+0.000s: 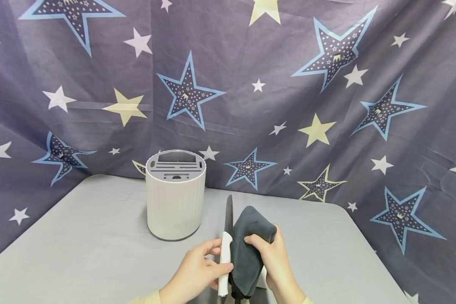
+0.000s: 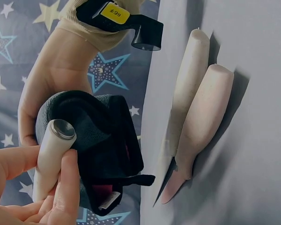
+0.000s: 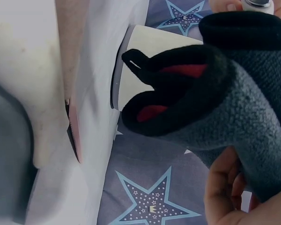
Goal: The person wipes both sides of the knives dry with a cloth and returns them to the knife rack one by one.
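Note:
My left hand (image 1: 195, 268) pinches the white handle of a knife (image 1: 225, 257) between thumb and fingers, its dark blade pointing up and away. Right beside it, my right hand (image 1: 277, 264) grips a folded dark grey cloth (image 1: 251, 249), thumb on its near face. In the head view the cloth lies along the knife's right side, close to the blade's base. Black edging, a hanging loop and red inner layers show on the cloth (image 3: 253, 112) in the right wrist view. The handle's metal-capped end (image 2: 63, 129) faces the left wrist camera.
A cream ribbed knife block (image 1: 176, 207) with a slotted grey top stands on the grey table (image 1: 91, 236), left of the hands. Below the hands lie a white-handled knife (image 2: 189, 79) and a pink-handled tool (image 2: 208, 112), side by side. A star-patterned curtain (image 1: 243, 114) hangs behind the table.

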Available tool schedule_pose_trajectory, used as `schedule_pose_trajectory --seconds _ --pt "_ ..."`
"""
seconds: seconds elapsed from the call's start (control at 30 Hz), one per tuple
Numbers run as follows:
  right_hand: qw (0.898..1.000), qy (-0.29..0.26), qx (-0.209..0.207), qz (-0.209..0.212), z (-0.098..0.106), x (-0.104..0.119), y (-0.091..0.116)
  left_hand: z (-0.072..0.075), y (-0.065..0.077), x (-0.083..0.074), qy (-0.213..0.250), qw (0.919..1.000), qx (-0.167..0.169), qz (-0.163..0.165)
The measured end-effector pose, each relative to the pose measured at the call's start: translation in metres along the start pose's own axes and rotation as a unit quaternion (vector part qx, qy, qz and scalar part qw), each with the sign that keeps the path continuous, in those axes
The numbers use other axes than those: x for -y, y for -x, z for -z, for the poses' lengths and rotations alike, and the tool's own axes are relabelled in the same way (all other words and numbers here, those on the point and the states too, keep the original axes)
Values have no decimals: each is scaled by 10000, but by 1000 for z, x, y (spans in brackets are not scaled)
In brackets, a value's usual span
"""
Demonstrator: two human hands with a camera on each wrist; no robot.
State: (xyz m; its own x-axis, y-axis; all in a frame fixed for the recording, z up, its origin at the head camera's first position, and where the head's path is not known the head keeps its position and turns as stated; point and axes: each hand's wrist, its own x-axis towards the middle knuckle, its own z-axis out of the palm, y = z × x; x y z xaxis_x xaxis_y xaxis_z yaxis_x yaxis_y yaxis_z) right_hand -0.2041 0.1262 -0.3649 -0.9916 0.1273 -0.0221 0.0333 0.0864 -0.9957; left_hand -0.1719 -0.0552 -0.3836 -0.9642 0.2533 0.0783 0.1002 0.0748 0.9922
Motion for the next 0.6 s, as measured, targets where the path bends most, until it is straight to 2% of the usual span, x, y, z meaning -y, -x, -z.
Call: schedule_pose_trajectory --seconds 0.23,0.43,0.6 --pt "10000 83 -44 7 0 -4 -1 1 -1 -2 250 9995 54 176" --pt "10000 92 -34 4 0 -6 -1 2 -3 0 469 9986 184 150" --pt "10000 67 -30 -1 -1 -8 -1 0 -3 2 582 9980 164 168"
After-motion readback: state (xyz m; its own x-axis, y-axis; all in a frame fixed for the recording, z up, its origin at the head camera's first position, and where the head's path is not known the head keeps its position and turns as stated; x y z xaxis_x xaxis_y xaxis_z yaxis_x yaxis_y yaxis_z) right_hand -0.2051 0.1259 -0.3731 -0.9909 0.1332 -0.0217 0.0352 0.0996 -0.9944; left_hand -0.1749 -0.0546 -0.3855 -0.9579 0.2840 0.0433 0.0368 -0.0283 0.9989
